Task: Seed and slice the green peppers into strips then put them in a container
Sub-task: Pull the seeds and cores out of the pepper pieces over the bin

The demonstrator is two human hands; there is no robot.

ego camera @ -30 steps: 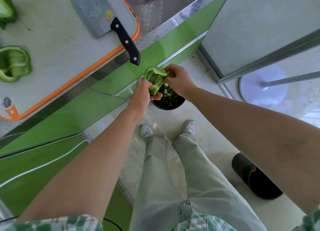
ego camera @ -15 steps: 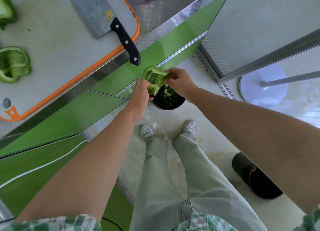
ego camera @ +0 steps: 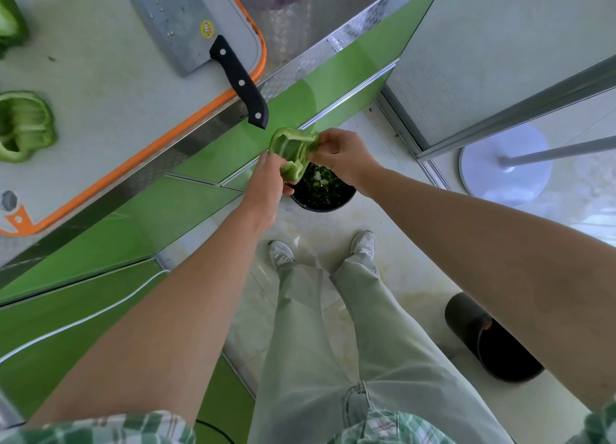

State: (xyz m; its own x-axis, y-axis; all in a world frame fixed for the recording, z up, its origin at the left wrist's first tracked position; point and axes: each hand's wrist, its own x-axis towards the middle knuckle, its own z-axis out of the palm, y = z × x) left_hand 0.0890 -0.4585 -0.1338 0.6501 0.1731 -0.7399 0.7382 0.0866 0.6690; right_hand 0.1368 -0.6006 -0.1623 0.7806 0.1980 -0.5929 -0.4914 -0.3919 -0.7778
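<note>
Green pepper half (ego camera: 293, 152), clamped in left hand (ego camera: 266, 185), top edge pinched by right hand (ego camera: 343, 158), hung over scrap bin (ego camera: 321, 208) below fingers: seeding step, cleaver (ego camera: 173, 20) slicing probably next.

Nothing legible. Only a round yellow sticker (ego camera: 207, 29) on the cleaver (ego camera: 173, 20) blade, near the cutting board's (ego camera: 100, 87) right edge, its print too small to read.

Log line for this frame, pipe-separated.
phase: seeding | left hand: holds hollow green pepper half | right hand: pinches its rim | below: round black bin of scraps | steel cleaver: lying on orange-rimmed board
</note>
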